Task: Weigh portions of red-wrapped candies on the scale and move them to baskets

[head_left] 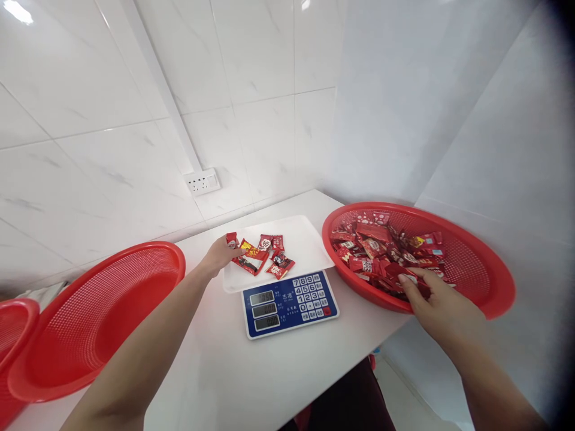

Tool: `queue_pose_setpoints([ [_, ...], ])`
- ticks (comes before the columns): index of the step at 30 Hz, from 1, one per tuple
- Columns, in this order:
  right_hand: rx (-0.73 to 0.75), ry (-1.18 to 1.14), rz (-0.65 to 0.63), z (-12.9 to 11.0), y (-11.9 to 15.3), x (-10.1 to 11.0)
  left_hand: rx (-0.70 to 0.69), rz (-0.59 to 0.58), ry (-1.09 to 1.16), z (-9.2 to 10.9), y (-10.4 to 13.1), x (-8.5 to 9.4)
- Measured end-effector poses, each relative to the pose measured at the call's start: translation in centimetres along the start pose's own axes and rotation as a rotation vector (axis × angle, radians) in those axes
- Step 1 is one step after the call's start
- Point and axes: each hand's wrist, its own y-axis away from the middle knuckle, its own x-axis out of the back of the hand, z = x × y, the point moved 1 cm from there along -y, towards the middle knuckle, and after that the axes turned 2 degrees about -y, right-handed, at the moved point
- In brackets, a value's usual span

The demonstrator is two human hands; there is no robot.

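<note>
My left hand [219, 254] is over the left side of the white scale pan [305, 239], closed on a small red snack packet [231, 239]. Its thumb touches a larger red and yellow packet [252, 257]; whether it grips that one too, I cannot tell. Several small red packets [277, 270] lie beside it on the pan. At the right, my right hand [431, 296] reaches over the near rim of a red plastic basket [483, 281] and pinches a dark red packet [399, 275]. Many red snack packets fill this basket around the fingers.
The blue scale panel [290, 305], with number keys and three displays, faces me on the white table [215, 371]. To the left stands a red basket [112, 299], with another red basket [13, 329] beside it. A power socket [202, 181] is on the tiled wall.
</note>
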Motion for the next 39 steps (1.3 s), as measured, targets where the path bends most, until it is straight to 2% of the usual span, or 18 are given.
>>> queue_pose_setpoints([
  [4,-0.022,0.003,-0.041,-0.2,0.0,0.2,-0.026,0.096,-0.149,0.4,0.2,-0.7],
  [7,-0.041,-0.003,-0.068,-0.3,0.1,0.4,-0.107,0.107,-0.225,1.5,1.0,-1.6],
  [12,-0.023,-0.006,-0.028,-0.1,0.1,0.3,-0.286,-0.038,-0.254,3.3,2.4,-3.8],
  [16,0.029,-0.02,0.027,0.3,-0.1,-0.1,-0.367,-0.131,-0.279,3.7,2.3,-5.2],
  [25,0.071,-0.034,0.095,0.8,-0.5,-0.7,-0.292,-0.131,-0.288,3.0,0.9,-5.9],
  [31,0.045,-0.017,0.046,0.8,-0.5,-0.6,-0.256,-0.081,-0.218,3.2,1.0,-5.8],
  [35,0.055,-0.02,0.042,0.6,-0.4,-0.5,-0.283,-0.027,-0.111,4.7,3.2,-5.5],
  [37,0.063,-0.03,0.045,0.6,-0.4,-0.4,-0.314,-0.056,-0.03,5.6,5.2,-5.9],
  [39,0.082,-0.051,0.05,0.5,-0.3,-0.3,-0.346,-0.141,0.055,6.3,7.6,-6.8],
])
